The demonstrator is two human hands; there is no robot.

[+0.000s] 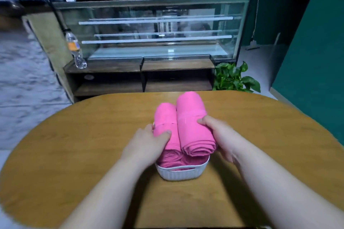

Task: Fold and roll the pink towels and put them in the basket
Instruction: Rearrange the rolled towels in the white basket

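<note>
Two rolled pink towels (pixel 186 126) top the white basket (pixel 181 173).
Left hand (pixel 149 143) and right hand (pixel 217 135) each grip one roll, mid-table (pixel 74 145).

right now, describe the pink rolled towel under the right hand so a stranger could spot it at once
On the oval wooden table stands a small white ribbed plastic basket heaped with pink rolled towels. Two rolls lie on top; the one meant is the right roll, gripped by the right hand. It sits higher and reaches farther back than the left roll, held by the left hand.
</note>
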